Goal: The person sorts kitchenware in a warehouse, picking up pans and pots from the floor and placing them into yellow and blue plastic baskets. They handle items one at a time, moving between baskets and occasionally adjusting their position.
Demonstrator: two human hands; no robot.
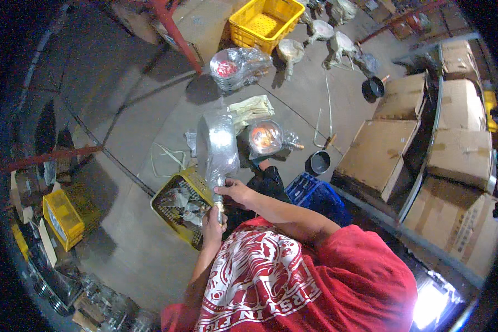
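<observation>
A frying pan (220, 145) in clear plastic wrap is held up before me, its shiny round side turned partly edge-on. My left hand (212, 226) is closed round the lower end of its handle. Higher on the handle, near the pan body, my right hand (237, 191) grips with thumb and fingers. Below and left of the pan stands a yellow crate (159, 191) containing crumpled plastic and whitish pieces. Another wrapped pan (265, 137), with an orange round label, lies on the floor just beyond my foot.
Plastic-wrapped stacked pans (235, 69) and a yellow basket (265, 25) stand farther off. Folded cream sacks (253, 110) lie ahead. A blue crate (315, 193), a small dark pan (319, 161) and cardboard boxes (379, 152) are at right. Another yellow crate (63, 218) sits left.
</observation>
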